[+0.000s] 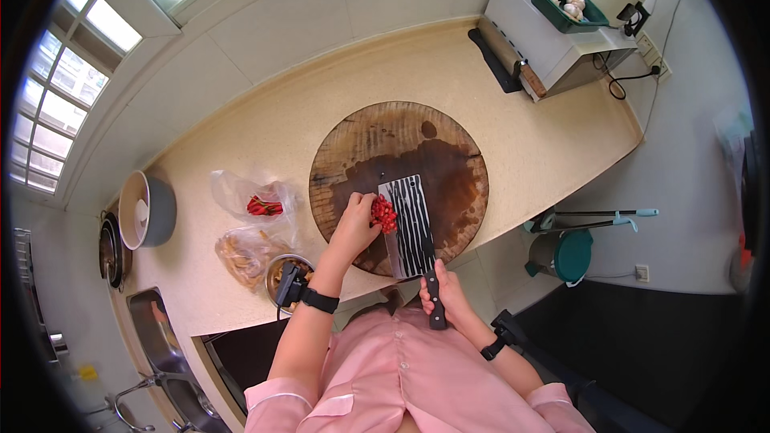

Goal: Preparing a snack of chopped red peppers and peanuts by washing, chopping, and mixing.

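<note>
My right hand (448, 293) grips the black riveted handle of a cleaver (415, 228). Its broad blade, marked with dark wavy stripes, lies over the near part of a round wooden chopping block (355, 132). Chopped red chilies (384, 214) form a small heap by the blade's left edge, partly overlapping it. My left hand (355, 222) is curled against the left side of this heap, thumb and fingertips touching it. Whether it grips any pieces is hidden. A dark wet patch covers much of the block.
Left of the block lie a plastic bag with whole red chilies (264, 205), a bag of pale brown food (246, 255) and a metal bowl (272, 276). A grey basin (159, 210) stands farther left, near a sink (157, 337). Another cleaver (511, 54) rests by a white appliance (562, 63).
</note>
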Demonstrator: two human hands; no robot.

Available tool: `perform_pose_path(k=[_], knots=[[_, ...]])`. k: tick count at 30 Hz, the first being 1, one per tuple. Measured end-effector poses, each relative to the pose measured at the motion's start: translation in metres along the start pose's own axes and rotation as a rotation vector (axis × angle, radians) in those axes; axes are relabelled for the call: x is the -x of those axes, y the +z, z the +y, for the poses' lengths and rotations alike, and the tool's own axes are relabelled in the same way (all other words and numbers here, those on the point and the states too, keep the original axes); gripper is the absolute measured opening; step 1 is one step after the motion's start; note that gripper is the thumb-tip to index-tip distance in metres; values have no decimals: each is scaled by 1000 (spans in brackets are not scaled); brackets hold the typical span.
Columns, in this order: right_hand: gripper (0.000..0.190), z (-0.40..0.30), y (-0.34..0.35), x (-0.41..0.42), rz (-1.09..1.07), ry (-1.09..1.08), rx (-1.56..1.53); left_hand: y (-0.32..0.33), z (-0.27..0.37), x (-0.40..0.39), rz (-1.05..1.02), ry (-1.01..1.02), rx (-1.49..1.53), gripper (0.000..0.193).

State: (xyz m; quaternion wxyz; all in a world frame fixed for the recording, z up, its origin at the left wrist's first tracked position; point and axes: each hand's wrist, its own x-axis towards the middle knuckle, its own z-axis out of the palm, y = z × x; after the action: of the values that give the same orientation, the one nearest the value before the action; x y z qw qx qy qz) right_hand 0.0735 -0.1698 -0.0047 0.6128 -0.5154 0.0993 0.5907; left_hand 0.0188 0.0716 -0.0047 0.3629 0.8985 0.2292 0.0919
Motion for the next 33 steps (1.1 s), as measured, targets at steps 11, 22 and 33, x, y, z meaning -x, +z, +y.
perform_pose_path(k=[11, 22, 33], knots=[[60, 11, 7, 0, -87, 60, -120, 0, 18, 3, -31, -52, 215, 48], [61, -25, 33, 20, -333, 307, 113, -101, 14, 93, 706, 21, -2, 22], [54, -6, 102, 2, -416, 502, 443, -102, -55, 162, 489, -83, 134, 17]])
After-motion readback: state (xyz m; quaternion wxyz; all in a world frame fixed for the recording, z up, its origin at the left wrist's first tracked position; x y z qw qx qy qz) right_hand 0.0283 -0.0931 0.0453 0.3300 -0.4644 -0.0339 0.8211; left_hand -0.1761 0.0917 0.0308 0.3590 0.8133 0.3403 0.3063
